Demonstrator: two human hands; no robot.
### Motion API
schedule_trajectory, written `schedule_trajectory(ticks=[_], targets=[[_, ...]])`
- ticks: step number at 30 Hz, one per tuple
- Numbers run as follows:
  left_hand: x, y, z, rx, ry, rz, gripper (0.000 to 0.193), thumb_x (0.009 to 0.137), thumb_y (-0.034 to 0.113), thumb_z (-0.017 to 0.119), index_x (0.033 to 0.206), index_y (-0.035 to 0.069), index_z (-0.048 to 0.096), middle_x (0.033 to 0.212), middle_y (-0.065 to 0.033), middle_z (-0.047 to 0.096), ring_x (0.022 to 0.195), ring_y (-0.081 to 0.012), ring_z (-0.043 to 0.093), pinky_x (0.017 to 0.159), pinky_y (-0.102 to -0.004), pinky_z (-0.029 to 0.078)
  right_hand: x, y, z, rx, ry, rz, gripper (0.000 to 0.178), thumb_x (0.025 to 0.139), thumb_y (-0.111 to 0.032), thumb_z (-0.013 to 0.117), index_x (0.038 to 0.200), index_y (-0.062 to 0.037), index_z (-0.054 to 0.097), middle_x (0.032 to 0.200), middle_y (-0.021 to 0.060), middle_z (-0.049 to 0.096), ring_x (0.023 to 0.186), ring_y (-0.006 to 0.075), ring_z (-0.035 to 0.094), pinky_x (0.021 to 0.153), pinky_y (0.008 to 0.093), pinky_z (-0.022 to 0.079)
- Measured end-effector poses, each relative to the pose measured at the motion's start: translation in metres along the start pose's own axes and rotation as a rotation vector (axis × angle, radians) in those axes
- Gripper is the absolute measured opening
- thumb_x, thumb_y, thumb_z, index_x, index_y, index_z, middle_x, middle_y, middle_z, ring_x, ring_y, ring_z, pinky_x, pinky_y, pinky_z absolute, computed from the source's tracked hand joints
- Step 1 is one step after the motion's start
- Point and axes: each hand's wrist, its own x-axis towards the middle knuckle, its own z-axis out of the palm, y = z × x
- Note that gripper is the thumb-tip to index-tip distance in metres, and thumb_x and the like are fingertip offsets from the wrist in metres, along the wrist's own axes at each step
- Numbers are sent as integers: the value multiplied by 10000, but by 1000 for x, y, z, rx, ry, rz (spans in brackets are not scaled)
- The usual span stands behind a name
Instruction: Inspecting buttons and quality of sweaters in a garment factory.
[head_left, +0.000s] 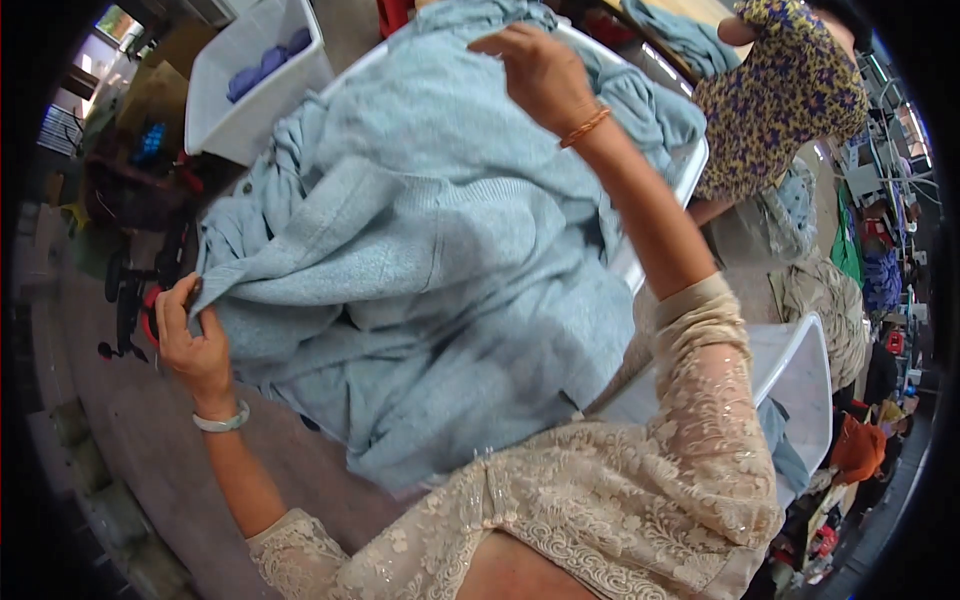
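Observation:
A big heap of light blue knitted garments (400, 240) fills the middle of the view, piled over a white bin (690, 170) whose rim shows at the right. At the heap's left edge my left hand (190, 340) pinches the corner of one knitted garment (370, 225), whose ribbed band runs across the pile. My right hand (545, 80) is raised over the far side of the heap, fingers stretched out and holding nothing. Whether it touches the cloth beneath cannot be made out.
A white bin (225, 110) with purple-blue bundles (268, 70) stands at the far left. Another white bin (815, 390) with blue cloth is at my right. A person in a flowered top (790, 100) is at the far right, beside a clear plastic bag (770, 225).

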Motion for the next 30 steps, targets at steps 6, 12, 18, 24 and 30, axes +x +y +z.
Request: schedule_trajectory(ticks=[6,12,18,24,30], targets=[[-29,62,19,-231,-245,-51,338,688,-92,617,1001,32,596,852,-138,589,779,-319,616,661,-364,494,-65,-79,-29,611,-562,103,496,792,-123,719,1255,-154,546,1074,68,616,705,156,642,632,274,543],[-19,97,14,-308,-227,56,355,692,-77,642,1023,38,587,807,-131,573,694,-330,595,597,-380,477,-89,-169,10,761,-428,-76,682,711,-107,723,1324,-185,434,1297,86,467,914,315,630,727,390,539],[-60,65,18,-42,-499,-12,276,763,30,659,1032,44,599,877,-142,602,734,-352,603,613,-404,466,-71,-125,40,597,-453,181,222,707,-104,661,927,-88,635,874,115,641,814,319,631,717,397,511],[-107,39,23,-5,-231,-69,340,712,-79,608,1031,33,637,982,-107,644,969,-312,554,834,-388,440,-58,-69,-26,328,-126,31,130,815,-150,618,930,-96,590,882,93,588,793,289,619,698,388,514],[-103,71,10,74,-99,-50,331,683,-19,583,992,51,679,935,-51,661,956,-274,540,883,-400,393,-73,-13,-97,135,80,-59,71,828,-80,628,899,-84,632,847,81,599,758,268,621,634,346,514]])
